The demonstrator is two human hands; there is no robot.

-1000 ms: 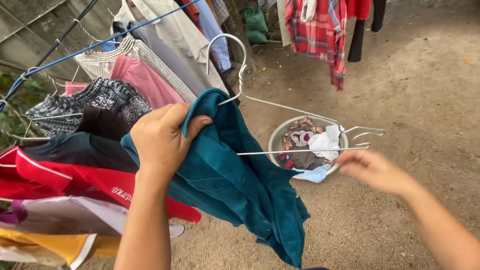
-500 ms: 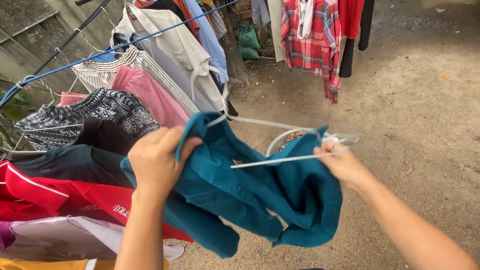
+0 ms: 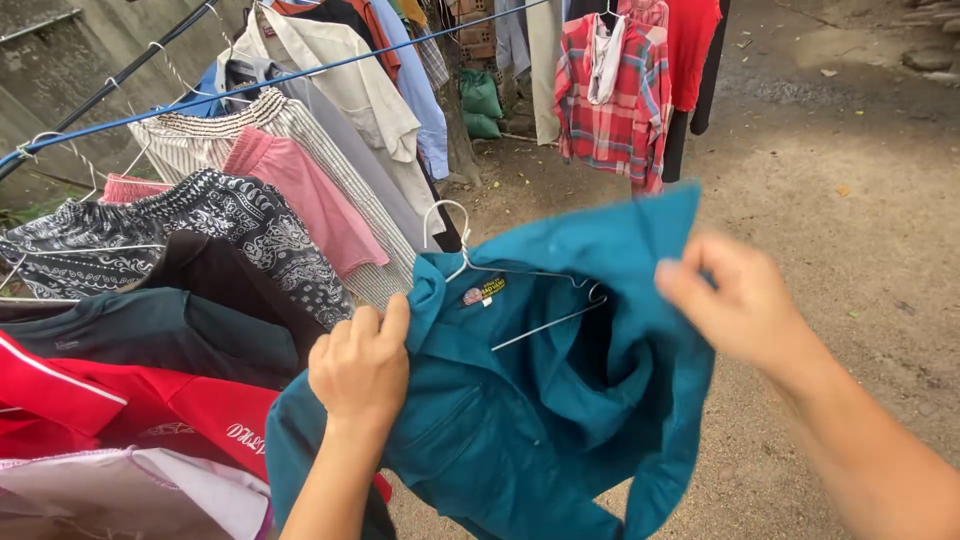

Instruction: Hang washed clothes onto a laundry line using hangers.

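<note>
We see the left hand (image 3: pixel 362 368) with its fingers curled tight on the collar edge of a teal cotton shirt (image 3: pixel 500 420), which hangs in the near middle of the scene, between the two hands. Inside the shirt's neck sits a thin silver wire hanger (image 3: pixel 500 275), its hook poking up just above the collar and its lower bar showing across the open front. The right hand (image 3: pixel 745 305) is blurred; its fingers look pinched on the raised right shoulder of the shirt, lifting the cloth into a peak. To the left, a blue clothesline (image 3: pixel 250 88) slants away, crowded with garments: a red jersey with white trim (image 3: pixel 120 400), a dark paisley-patterned cloth (image 3: pixel 220 215) and a pink top (image 3: pixel 300 190). Far off hangs a red plaid shirt (image 3: pixel 605 100) above the sandy ground (image 3: pixel 850 180).
</note>
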